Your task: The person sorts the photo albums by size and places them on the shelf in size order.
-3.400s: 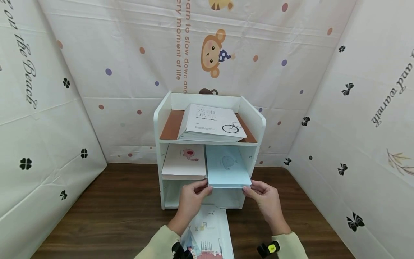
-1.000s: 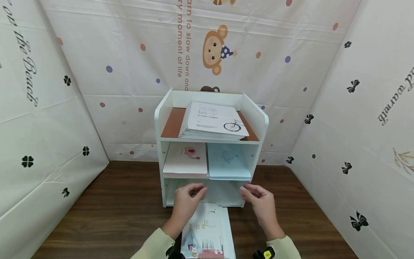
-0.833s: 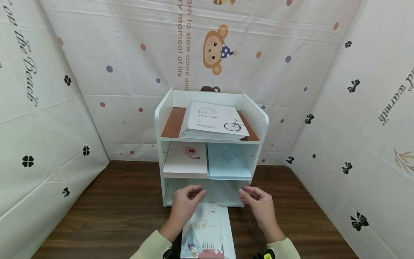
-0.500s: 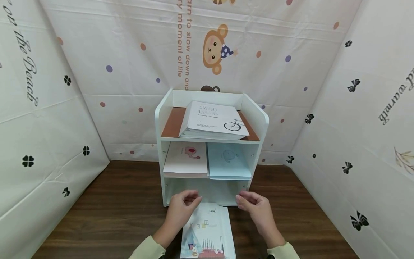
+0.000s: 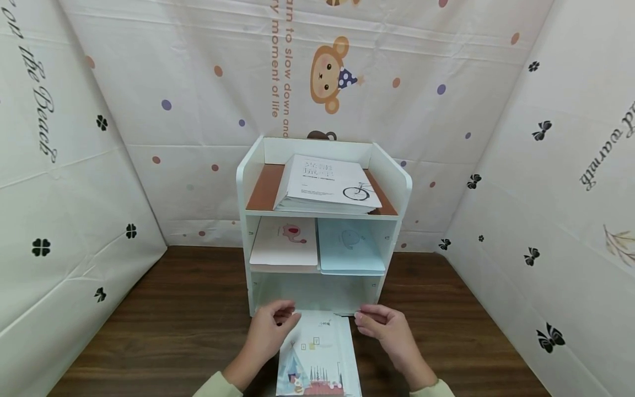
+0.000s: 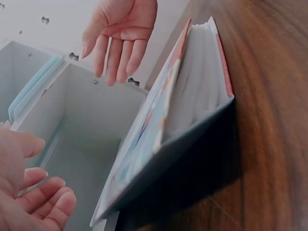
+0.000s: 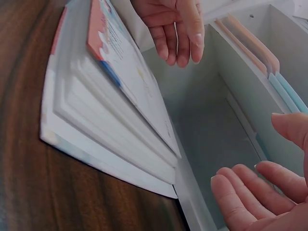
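A thick album-like book [image 5: 317, 353] with a pastel printed cover lies on the table before the shelf unit. My left hand [image 5: 268, 331] hovers beside its far left edge, fingers loosely bent and holding nothing. On the other side, my right hand [image 5: 387, 333] is near its far right corner, likewise holding nothing. The left wrist view shows the pages of the book [image 6: 197, 77] between red-edged covers. Both hands appear apart from it in the wrist views. On the middle shelf lie a pale blue notebook [image 5: 351, 248] and a white notebook [image 5: 285, 245] with a pink elephant.
The white shelf unit [image 5: 404, 193] stands against the patterned backdrop [image 5: 198, 110]. Its top holds a stack of white books [image 5: 327, 184] with a bicycle drawing. The bottom compartment [image 5: 317, 292] lies just behind the book. Dark wooden table [image 5: 188, 320] extends to both sides.
Earlier, both hands held the blue notebook at the middle shelf; it slid farther in and was let go. Since then the hands have come down and toward me, to the book's far end.
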`<state>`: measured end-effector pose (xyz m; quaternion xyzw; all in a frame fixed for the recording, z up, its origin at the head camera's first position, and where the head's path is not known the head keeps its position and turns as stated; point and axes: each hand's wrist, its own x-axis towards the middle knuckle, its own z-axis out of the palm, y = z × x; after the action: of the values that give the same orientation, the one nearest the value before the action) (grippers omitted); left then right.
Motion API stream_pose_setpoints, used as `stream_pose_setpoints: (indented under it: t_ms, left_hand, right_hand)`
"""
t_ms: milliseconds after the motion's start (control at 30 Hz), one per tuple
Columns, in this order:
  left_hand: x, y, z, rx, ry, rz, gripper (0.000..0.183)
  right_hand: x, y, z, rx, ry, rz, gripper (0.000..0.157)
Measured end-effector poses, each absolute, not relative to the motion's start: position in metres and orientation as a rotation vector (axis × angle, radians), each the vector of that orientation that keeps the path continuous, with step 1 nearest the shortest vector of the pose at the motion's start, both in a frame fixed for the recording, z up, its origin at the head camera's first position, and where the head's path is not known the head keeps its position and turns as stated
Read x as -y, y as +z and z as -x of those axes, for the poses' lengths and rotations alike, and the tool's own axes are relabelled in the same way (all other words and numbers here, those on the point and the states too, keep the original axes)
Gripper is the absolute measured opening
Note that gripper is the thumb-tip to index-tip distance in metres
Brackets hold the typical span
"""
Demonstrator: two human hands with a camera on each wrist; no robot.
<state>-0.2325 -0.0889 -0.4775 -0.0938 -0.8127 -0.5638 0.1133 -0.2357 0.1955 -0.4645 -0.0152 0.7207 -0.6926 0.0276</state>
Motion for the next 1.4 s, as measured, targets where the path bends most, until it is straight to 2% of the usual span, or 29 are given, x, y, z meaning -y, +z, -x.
stream_pose_setpoints:
  t_ms: [367, 867, 1167, 1400]
  left_hand:
    - [0.1, -0.486, 0.22, 2.473, -1.656, 0.235, 0.041]
    - [0.118, -0.485, 0.21, 2.671, -1.879, 0.097, 0.07]
    - [0.123, -0.487, 0.205, 2.744, -1.884, 0.086, 0.068]
    - [0.124, -0.486, 0.202, 2.777, -1.904, 0.091, 0.067]
  right_hand:
    - [-0.199, -0.469, 0.224, -2.198, -1.962, 0.042, 0.06]
    - [-0.205, -0.473, 0.213, -2.056, -1.891, 0.076, 0.067]
    - [-0.209, -0.47, 0.21, -2.002, -1.807, 0.051, 0.065]
    - [-0.212, -0.469, 0.207, -2.017, -1.791, 0.039, 0.071]
